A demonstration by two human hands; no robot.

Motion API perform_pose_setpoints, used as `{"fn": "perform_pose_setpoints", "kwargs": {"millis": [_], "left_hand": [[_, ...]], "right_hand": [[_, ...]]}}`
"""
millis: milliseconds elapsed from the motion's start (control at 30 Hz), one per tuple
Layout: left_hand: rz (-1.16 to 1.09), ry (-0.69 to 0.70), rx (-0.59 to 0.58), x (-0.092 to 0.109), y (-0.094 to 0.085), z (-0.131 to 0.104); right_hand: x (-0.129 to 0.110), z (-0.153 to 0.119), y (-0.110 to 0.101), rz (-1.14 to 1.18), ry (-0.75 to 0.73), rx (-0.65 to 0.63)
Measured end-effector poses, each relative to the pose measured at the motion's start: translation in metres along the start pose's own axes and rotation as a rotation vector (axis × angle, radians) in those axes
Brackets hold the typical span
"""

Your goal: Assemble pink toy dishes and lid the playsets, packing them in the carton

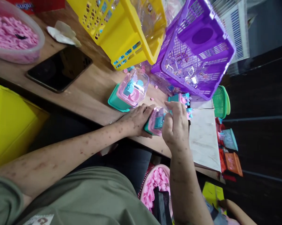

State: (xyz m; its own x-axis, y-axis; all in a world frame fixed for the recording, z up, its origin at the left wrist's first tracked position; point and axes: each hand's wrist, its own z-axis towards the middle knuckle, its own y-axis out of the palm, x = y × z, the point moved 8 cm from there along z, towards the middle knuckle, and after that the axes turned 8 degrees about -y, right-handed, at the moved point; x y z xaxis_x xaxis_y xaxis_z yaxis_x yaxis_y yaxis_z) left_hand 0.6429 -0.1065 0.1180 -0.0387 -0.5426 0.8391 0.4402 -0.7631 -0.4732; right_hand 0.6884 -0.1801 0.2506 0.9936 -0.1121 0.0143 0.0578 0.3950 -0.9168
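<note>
- Head view: my left hand (141,120) is closed around the teal end of a small box (157,121), which has a pink rim and a clear cover with blue inside.
- My right hand (177,128) is against the other side of that box, fingers bent; I cannot tell whether they grip it.
- The box is between my hands, at the near edge of the table (94,101).
- Just beside my left hand is a second box (132,90), teal and pink under a clear cover, with blue and pink pieces inside.
- Beyond my hands I have a yellow basket (129,34) and, next to it, a purple basket (201,36) holding clear plastic pieces.
- A dark phone (61,68) lies flat to my left, near a tub (40,39) of pink pieces.
</note>
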Motion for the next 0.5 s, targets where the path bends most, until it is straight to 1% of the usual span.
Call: {"fn": "perform_pose_setpoints", "kwargs": {"millis": [133,367,500], "left_hand": [[0.004,0.017,0.005,0.000,0.000,-0.001],[0.006,0.012,-0.005,0.002,0.001,-0.001],[0.023,-0.001,-0.008,0.001,0.001,-0.001]], "right_hand": [[0.001,-0.003,0.004,-0.027,0.004,-0.015],[-0.011,0.008,-0.009,-0.037,-0.021,-0.007],[-0.009,0.009,-0.008,-0.034,-0.007,-0.022]]}}
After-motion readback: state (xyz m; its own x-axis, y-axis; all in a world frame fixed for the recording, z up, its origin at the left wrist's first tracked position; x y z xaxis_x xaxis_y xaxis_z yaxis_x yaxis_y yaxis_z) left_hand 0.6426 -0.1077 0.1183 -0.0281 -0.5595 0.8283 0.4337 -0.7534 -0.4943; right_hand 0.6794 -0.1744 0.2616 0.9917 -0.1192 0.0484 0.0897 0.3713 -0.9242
